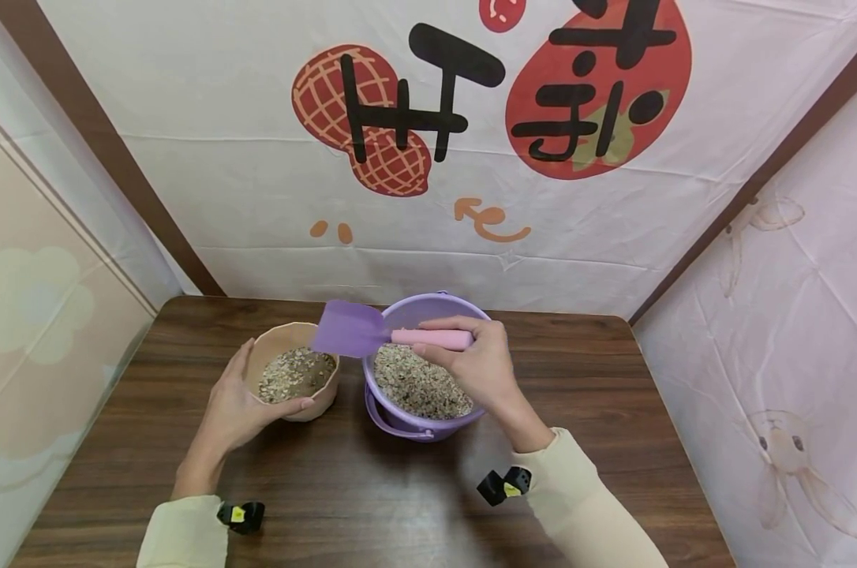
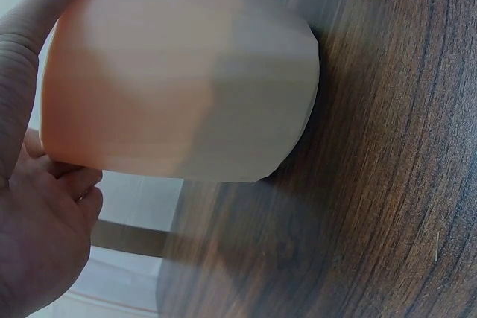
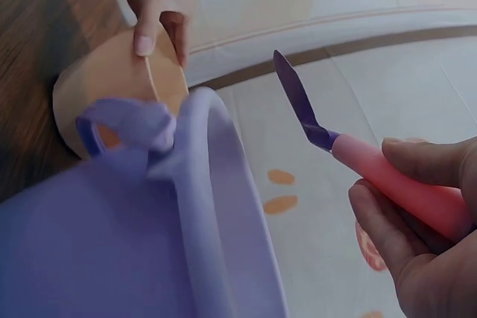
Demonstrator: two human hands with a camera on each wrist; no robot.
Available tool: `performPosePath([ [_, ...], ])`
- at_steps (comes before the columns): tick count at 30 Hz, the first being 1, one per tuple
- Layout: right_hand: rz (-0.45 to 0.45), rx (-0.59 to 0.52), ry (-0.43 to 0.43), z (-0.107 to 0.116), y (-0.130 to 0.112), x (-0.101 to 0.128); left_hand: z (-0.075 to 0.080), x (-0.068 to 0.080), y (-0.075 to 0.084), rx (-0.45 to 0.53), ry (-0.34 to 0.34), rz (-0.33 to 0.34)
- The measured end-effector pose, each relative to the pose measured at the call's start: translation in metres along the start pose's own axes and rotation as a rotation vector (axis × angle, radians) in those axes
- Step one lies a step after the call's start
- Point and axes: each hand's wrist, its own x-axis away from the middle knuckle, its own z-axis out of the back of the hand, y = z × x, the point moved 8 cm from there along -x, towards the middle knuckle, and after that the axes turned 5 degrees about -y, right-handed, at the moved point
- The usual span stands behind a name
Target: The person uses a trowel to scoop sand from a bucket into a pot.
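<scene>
My left hand [image 1: 233, 406] grips a peach-coloured pot [image 2: 186, 87], thumb on its near side and fingers round the left. A speckled, grainy mix [image 1: 297, 376] lies inside the pot. To its right stands a purple bucket [image 1: 435, 309] holding more of the same loose mix [image 1: 417, 386], its handle folded down at the front left. Above the bucket my right hand [image 1: 484, 361] holds a toy shovel by its pink handle [image 3: 402, 184]. The shovel's purple blade [image 1: 353, 328] points left and overlaps the pot's right rim in the head view; no mix shows on it.
Pot and bucket stand towards the back of a dark wooden table [image 1: 357, 505]. A white printed cloth [image 1: 258, 197] hangs right behind them, and further cloths [image 1: 769, 355] rise along both sides. Black cameras [image 1: 505, 485] are strapped at both wrists.
</scene>
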Motion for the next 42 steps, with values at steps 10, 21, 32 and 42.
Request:
performPosePath([
  [10,-0.003,-0.085,0.048,0.039,0.017,0.018,-0.001,0.001,-0.001,-0.007,0.007,0.018],
  [21,-0.053,-0.04,0.127,0.078,0.039,0.036,0.001,0.001,-0.001,-0.023,0.016,0.007],
  [32,-0.125,-0.027,0.169,0.1,0.059,0.048,0.0,0.0,-0.001,-0.007,0.013,-0.01],
  [42,-0.14,-0.029,0.17,0.103,0.065,0.049,0.004,0.001,0.008,0.008,0.025,-0.048],
])
